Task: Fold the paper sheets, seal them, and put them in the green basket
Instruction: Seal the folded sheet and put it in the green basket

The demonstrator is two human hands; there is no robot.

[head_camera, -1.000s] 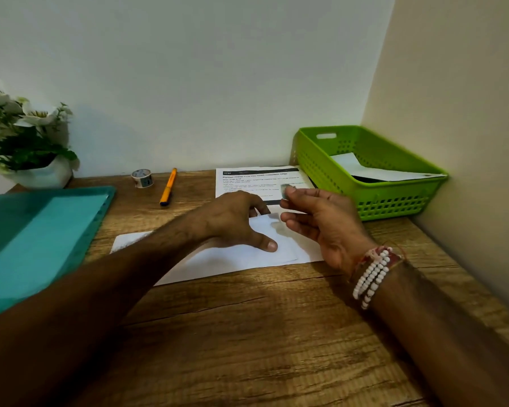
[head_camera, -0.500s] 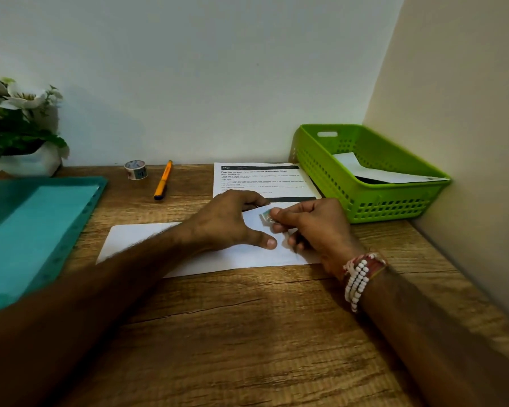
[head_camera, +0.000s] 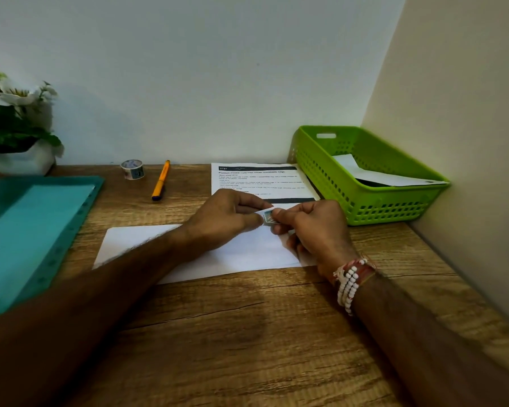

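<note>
A folded white paper sheet [head_camera: 241,251] lies across the middle of the wooden desk. My left hand [head_camera: 224,218] rests on its top edge, with thumb and forefinger pinching the paper's flap. My right hand [head_camera: 312,227] pinches a small bluish piece of tape [head_camera: 267,216] against that flap, right beside my left fingertips. A printed sheet [head_camera: 259,180] lies flat behind my hands. The green basket [head_camera: 373,210] stands at the back right against the wall and holds a folded white paper [head_camera: 373,174].
A small tape roll [head_camera: 132,169] and an orange pen [head_camera: 160,180] lie at the back of the desk. A teal folder [head_camera: 27,239] covers the left side. A white flower pot [head_camera: 15,133] stands in the back left corner. Walls close the back and right.
My right hand came down from above the paper with the tape piece and now holds it at the flap. My left fingers shifted from pressing flat to pinching the flap's edge.
</note>
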